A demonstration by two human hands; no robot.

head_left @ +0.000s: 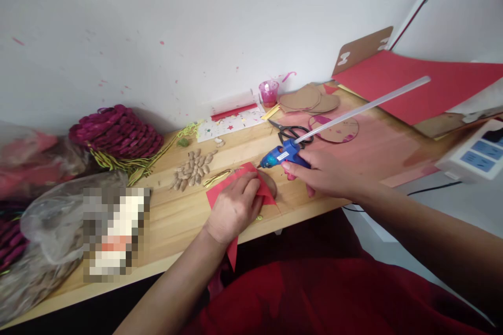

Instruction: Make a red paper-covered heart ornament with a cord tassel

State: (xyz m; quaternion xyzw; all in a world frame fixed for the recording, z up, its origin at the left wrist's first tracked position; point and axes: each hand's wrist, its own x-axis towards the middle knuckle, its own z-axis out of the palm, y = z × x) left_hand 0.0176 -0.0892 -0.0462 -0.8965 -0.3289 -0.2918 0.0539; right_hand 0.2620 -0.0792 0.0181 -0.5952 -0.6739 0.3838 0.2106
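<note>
My right hand point(314, 170) is closed around the handle of a blue hot glue gun point(281, 154). A long translucent glue stick point(369, 107) sticks out of its back, up to the right. The gun's nozzle points left and down at the edge of a red sheet of paper point(220, 188). My left hand point(238, 204) has its fingers bent and pressed together on this paper, near the table's front edge. A round cardboard disc point(270, 182) shows partly from under the paper. One red corner hangs over the edge. My left fingertips are partly hidden.
Peanuts point(192, 170) lie left of the paper. Behind the glue gun are black-handled scissors point(293, 132), cardboard discs point(301, 98) and a pink cup point(269, 93). A magenta woven bundle point(118, 133) and plastic bags point(58, 225) stand left; a power strip point(477, 152) is at right.
</note>
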